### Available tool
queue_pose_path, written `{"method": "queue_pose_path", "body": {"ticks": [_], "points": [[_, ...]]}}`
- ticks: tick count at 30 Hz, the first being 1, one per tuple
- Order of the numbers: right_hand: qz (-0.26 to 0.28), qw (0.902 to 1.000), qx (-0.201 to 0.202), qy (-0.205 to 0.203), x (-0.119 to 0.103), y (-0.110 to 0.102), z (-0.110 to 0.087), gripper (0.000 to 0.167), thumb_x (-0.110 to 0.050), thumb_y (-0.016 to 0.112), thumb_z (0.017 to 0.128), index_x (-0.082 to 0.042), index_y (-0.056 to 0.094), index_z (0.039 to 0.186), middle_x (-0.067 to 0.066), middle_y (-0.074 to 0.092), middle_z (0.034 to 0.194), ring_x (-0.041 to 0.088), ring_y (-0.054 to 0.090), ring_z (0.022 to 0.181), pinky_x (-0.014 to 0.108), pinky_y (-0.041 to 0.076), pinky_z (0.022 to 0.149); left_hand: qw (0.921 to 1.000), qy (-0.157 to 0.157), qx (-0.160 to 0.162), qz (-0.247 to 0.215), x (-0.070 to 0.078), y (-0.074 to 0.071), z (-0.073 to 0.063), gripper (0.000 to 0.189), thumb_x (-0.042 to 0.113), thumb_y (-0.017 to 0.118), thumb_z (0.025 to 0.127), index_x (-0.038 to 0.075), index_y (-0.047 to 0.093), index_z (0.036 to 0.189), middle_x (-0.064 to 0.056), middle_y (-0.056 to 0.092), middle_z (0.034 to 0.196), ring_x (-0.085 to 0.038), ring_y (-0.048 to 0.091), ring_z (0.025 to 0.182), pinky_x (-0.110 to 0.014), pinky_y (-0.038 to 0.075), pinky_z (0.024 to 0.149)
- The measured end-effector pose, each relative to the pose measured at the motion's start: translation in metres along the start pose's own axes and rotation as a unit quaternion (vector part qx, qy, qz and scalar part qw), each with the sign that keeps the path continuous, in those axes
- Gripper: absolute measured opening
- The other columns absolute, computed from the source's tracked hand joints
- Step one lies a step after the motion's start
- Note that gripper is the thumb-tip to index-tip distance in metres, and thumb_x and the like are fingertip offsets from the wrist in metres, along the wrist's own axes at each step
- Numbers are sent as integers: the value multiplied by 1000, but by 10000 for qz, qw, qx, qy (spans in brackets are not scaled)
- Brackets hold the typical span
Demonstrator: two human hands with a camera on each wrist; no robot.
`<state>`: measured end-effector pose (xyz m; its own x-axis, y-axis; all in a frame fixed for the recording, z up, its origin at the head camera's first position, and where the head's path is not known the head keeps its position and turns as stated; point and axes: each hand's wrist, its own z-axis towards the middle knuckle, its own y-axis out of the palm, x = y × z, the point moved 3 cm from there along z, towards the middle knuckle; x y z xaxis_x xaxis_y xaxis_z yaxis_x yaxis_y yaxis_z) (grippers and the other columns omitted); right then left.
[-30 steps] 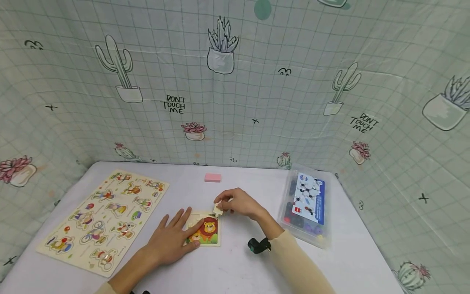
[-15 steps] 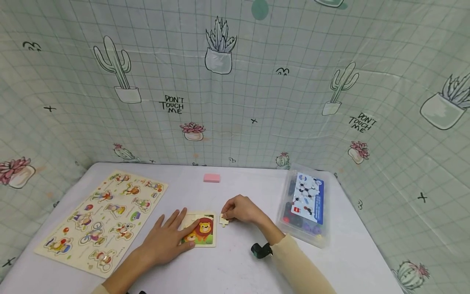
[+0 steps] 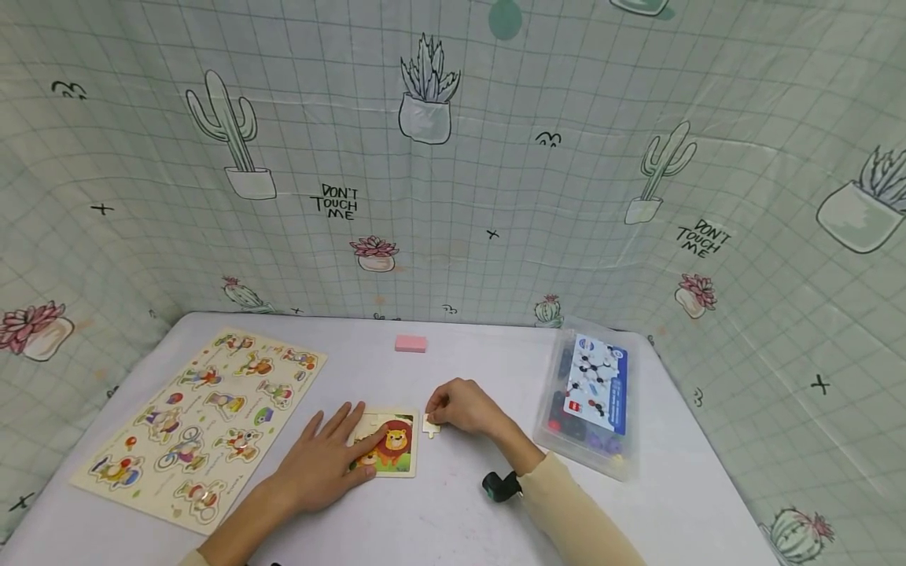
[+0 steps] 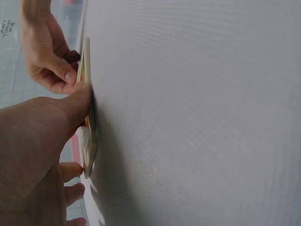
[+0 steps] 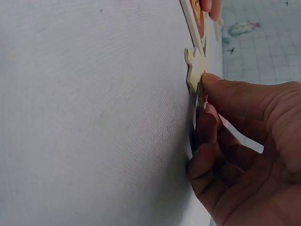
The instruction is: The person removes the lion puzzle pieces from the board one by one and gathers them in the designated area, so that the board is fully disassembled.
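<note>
1. The pale puzzle piece [image 3: 431, 427] sits low in the centre of the head frame, in the narrow, pinching grip of the right hand [image 3: 465, 406].
2. Just left of it lies the lion puzzle [image 3: 395, 451]; the left hand [image 3: 314, 464] rests on it, fingers spread wide.
3. Higher on the worktop [image 3: 439, 523] lies a pink block [image 3: 410, 343].
4. Lower left: a picture board [image 3: 203, 417].

The left hand [image 4: 37, 146] rests its thumb on a thin board [image 4: 89, 146]; beyond is the right hand [image 4: 47, 59].
</note>
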<state>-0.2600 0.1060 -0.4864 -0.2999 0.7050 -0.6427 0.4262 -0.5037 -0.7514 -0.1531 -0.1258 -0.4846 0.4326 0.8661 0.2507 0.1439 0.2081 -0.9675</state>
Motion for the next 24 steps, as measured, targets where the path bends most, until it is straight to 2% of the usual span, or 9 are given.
{"method": "queue_pose_path", "body": {"ticks": [6,15,24], "points": [[-44,9999,-93,-67,-2,0,0,5,-14,76,88,-16,75,83,-10,66,75,8,54,71,24,43,65,9998,172,87,108,1,-1,0,56,47,58,99,28,49,151,-17,30,162,-39,27,149,-67,21,114],[55,9999,-109,-71,-1,1,0,9,-12,77,87,-19,74,82,-10,66,75,9,54,71,25,43,63,9998,170,40,86,-1,2,1,56,49,57,99,29,50,150,-16,31,162,-38,28,149,-68,21,113],[15,9999,-97,-126,-1,2,2,6,-13,78,86,-14,74,83,-9,65,73,7,53,69,23,42,63,9998,175,48,95,-4,5,2,55,50,56,99,30,50,150,-15,30,163,-37,27,150,-67,22,114]]}}
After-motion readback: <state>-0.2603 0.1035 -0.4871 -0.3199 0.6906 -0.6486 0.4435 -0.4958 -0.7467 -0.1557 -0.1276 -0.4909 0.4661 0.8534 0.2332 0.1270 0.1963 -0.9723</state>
